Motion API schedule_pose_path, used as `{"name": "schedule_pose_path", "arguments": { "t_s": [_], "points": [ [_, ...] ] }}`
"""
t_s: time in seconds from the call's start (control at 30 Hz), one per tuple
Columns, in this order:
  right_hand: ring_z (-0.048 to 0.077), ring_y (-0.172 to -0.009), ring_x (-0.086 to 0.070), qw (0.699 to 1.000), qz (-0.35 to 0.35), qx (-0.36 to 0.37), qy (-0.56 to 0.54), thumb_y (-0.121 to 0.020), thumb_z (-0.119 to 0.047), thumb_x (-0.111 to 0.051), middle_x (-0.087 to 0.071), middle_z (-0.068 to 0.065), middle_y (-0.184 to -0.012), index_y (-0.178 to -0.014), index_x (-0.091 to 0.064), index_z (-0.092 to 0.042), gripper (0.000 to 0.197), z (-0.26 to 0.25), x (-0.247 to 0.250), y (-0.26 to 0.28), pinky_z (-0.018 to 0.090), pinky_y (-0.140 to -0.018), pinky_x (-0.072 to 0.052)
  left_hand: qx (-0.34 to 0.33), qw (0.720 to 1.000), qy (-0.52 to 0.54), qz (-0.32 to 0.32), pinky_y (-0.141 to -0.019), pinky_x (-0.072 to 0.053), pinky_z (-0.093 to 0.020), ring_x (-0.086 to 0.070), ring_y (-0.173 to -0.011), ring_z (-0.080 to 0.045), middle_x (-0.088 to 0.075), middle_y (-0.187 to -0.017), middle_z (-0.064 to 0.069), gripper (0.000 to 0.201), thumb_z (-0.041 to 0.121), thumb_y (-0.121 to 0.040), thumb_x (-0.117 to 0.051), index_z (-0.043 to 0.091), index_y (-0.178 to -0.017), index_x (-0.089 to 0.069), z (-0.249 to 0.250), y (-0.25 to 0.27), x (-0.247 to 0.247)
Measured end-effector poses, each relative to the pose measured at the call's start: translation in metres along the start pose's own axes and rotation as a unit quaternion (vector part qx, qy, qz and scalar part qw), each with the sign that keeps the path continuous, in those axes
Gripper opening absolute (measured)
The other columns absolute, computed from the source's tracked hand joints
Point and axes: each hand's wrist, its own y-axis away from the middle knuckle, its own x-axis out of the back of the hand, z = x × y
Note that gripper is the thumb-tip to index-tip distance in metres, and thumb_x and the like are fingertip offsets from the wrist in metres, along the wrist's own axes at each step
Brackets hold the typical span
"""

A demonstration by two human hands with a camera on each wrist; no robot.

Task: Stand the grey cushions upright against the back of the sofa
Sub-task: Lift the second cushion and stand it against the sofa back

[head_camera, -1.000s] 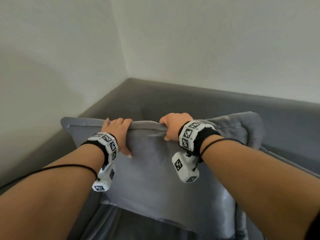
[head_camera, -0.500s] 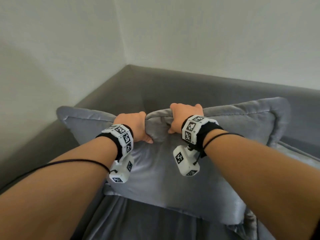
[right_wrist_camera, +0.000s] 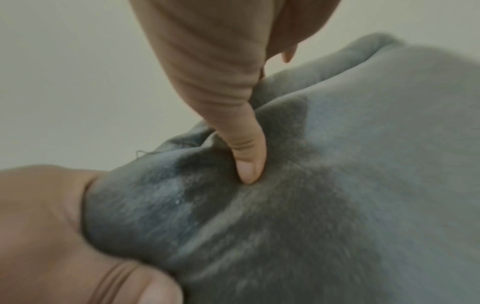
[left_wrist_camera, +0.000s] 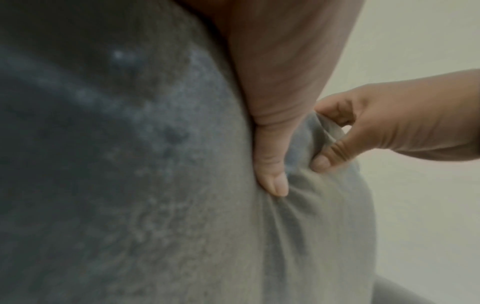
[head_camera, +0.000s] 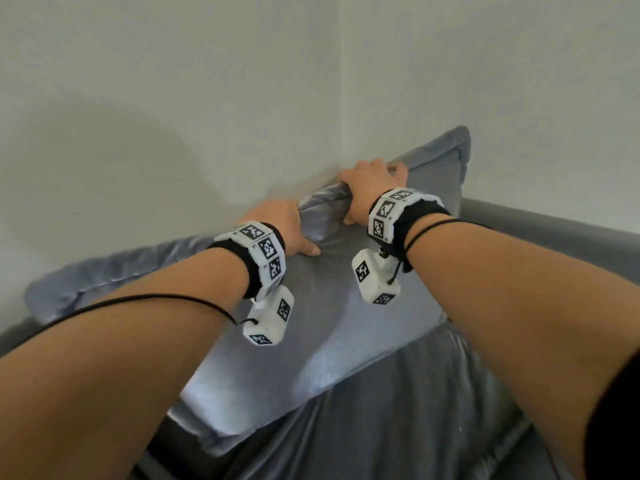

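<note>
A grey velvet cushion (head_camera: 311, 323) is held up off the sofa, tilted, with its right corner high against the wall corner. My left hand (head_camera: 287, 226) grips the bunched top edge, thumb pressed into the front face. Just to its right, my right hand (head_camera: 367, 188) grips the same edge. In the left wrist view my left thumb (left_wrist_camera: 272, 164) digs into the cushion (left_wrist_camera: 155, 185), and the right hand (left_wrist_camera: 389, 127) pinches the fold beside it. In the right wrist view my right thumb (right_wrist_camera: 246, 156) presses into the cushion (right_wrist_camera: 337, 185). The fingers behind the cushion are hidden.
More grey velvet fabric (head_camera: 398, 427), a second cushion or the seat, lies below the held cushion. The sofa back (head_camera: 554, 237) runs along the right wall, and a sofa edge (head_camera: 14, 336) shows at far left. White walls meet at a corner (head_camera: 341, 98).
Both hands have drawn closer together, bunching the cushion's top edge. The cushion has risen and tilted, its right corner now high against the wall. The head view has swung.
</note>
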Motion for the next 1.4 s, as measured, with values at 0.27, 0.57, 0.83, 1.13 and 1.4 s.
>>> {"name": "schedule_pose_path", "arguments": {
  "t_s": [0.27, 0.57, 0.83, 1.13, 1.4],
  "points": [
    [0.029, -0.147, -0.018, 0.952, -0.222, 0.024, -0.208, -0.081, -0.029, -0.069, -0.002, 0.005, -0.162, -0.153, -0.006, -0.027, 0.096, -0.067, -0.137, -0.006, 0.04, -0.117, -0.026, 0.171, 0.983, -0.062, -0.013, -0.097, -0.042, -0.05, -0.047, -0.125, -0.033, -0.049, -0.136, -0.011, 0.088, 0.063, -0.07, -0.068, 0.015, -0.137, -0.038, -0.085, -0.034, -0.079],
    [0.025, -0.14, -0.035, 0.919, -0.317, 0.018, -0.236, -0.089, -0.021, -0.061, -0.025, 0.003, -0.158, -0.153, -0.009, -0.024, 0.083, -0.085, -0.178, 0.018, 0.032, -0.11, -0.034, 0.202, 0.977, -0.066, 0.008, -0.102, -0.034, -0.053, -0.044, -0.127, -0.036, -0.045, -0.138, -0.016, 0.107, 0.068, -0.073, -0.061, 0.031, -0.152, 0.001, -0.144, -0.045, -0.109],
    [0.026, -0.139, -0.037, 0.912, -0.325, -0.009, -0.25, -0.087, -0.02, -0.062, -0.029, 0.005, -0.156, -0.153, -0.007, -0.024, 0.086, -0.104, -0.188, 0.02, 0.032, -0.11, -0.032, 0.157, 0.948, 0.265, 0.086, -0.089, -0.054, -0.044, -0.066, -0.102, -0.034, -0.069, -0.11, -0.014, 0.049, 0.039, -0.074, -0.075, 0.009, -0.11, -0.062, -0.127, -0.081, -0.111],
    [0.029, -0.131, -0.048, 0.911, -0.328, -0.087, -0.233, -0.084, -0.023, -0.064, -0.043, 0.008, -0.149, -0.152, -0.012, -0.024, 0.086, -0.067, -0.203, 0.037, 0.036, -0.107, -0.041, 0.214, 0.968, 0.063, 0.116, -0.108, -0.03, -0.049, -0.041, -0.13, -0.039, -0.047, -0.138, -0.022, 0.067, 0.047, -0.084, -0.06, 0.004, -0.132, -0.043, -0.129, -0.07, -0.113],
    [0.029, -0.131, -0.048, 0.923, -0.261, -0.131, -0.249, -0.086, -0.027, -0.062, -0.048, 0.01, -0.144, -0.147, -0.029, -0.018, 0.07, -0.03, -0.185, 0.046, 0.033, -0.108, -0.039, 0.038, 0.973, 0.146, 0.174, -0.117, -0.011, -0.045, -0.021, -0.143, -0.03, -0.028, -0.152, -0.01, 0.068, 0.035, -0.085, -0.061, 0.017, -0.144, -0.034, -0.043, -0.057, -0.122]
  ]
}}
